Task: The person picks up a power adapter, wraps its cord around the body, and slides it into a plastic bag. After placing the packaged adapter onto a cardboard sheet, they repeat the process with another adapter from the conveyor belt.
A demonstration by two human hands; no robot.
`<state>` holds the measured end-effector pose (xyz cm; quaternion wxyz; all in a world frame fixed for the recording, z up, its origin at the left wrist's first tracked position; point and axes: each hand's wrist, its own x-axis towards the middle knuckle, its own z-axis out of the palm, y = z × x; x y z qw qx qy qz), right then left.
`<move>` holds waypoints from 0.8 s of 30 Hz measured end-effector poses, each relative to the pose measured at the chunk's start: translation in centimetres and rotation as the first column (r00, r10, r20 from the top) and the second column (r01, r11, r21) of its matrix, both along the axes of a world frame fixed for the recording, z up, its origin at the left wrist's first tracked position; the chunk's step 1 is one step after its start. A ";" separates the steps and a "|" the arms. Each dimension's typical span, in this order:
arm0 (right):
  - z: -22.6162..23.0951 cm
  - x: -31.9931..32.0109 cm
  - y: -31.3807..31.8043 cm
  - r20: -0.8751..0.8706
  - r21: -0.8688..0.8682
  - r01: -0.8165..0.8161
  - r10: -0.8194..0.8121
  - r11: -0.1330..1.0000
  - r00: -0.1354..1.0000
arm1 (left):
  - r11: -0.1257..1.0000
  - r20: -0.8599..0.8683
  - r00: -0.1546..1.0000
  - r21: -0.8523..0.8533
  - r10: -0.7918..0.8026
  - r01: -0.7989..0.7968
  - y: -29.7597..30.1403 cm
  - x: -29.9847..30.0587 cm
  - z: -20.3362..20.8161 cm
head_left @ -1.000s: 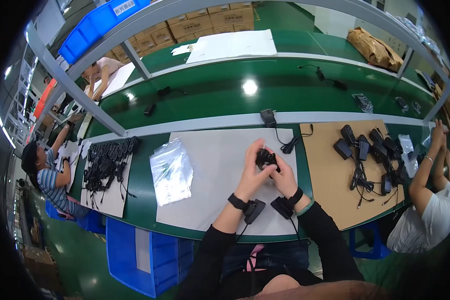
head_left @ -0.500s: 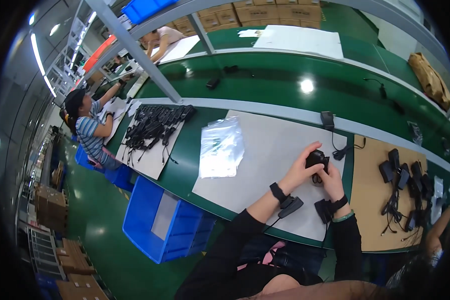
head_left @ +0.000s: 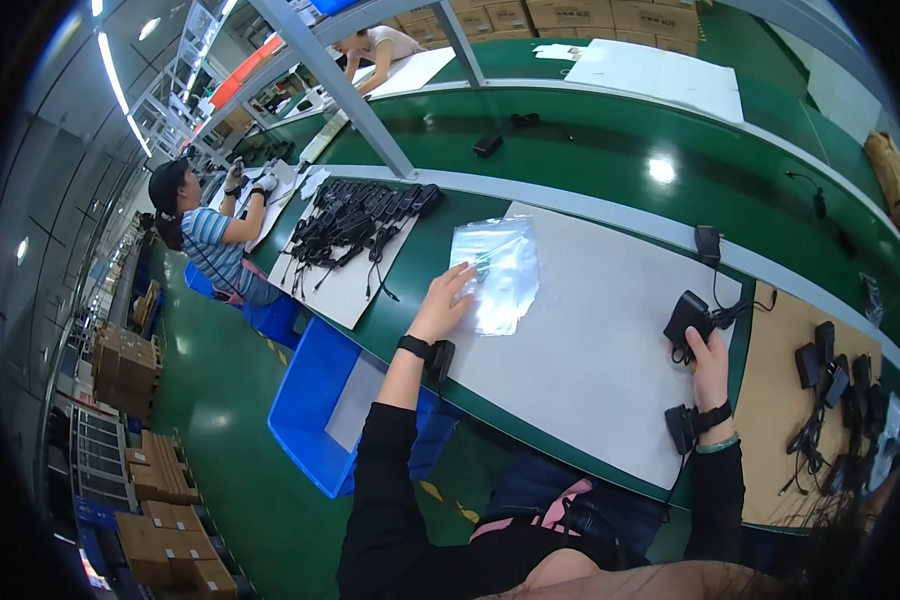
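My right hand grips a black power adapter with its cord bundled, held over the right part of the pale mat. Out to the left, my left hand has its fingers stretched out at the left edge of a stack of clear plastic bags. Whether the fingertips pinch a bag is too small to tell. Behind my right hand, another black adapter rests at the mat's far edge, its cord trailing right. Both wrists carry a black strap with a small dark box.
Several adapters with cords lie on brown cardboard at right. Many more cover a pale sheet at left, near a co-worker. A blue bin stands below the left table edge. A grey post rises behind.
My hands have parted: the left let go of the adapter and moved left to the plastic bags. The right has shifted slightly right, still holding the adapter. The whole view has shifted.
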<state>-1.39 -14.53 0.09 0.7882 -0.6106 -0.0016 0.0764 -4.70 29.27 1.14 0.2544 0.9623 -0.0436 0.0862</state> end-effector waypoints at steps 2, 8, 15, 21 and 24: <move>-0.2 0.1 -0.2 -0.005 -0.012 -0.011 0.011 1.000 1.000 | 1.000 0.075 0.997 0.012 0.015 -0.016 0.3 -0.2 -0.4; -0.2 -0.2 0.1 -0.018 -0.027 0.012 -0.013 1.000 1.000 | 0.948 -0.027 0.999 0.318 0.037 -0.027 -0.6 -0.8 -0.3; -0.2 -0.2 0.2 -0.022 -0.007 0.022 -0.022 1.000 1.000 | 0.925 -0.113 0.994 0.377 -0.001 0.044 0.3 -1.2 1.2; -0.3 -0.2 -0.1 -0.014 -0.017 -0.013 0.013 1.000 1.000 | 0.959 -0.037 0.998 0.281 0.049 -0.037 0.4 -0.8 0.5; -0.1 -0.2 -0.1 -0.020 -0.019 -0.010 0.010 1.000 1.000 | 0.997 -0.006 0.997 0.041 -0.072 0.072 1.0 -0.7 0.1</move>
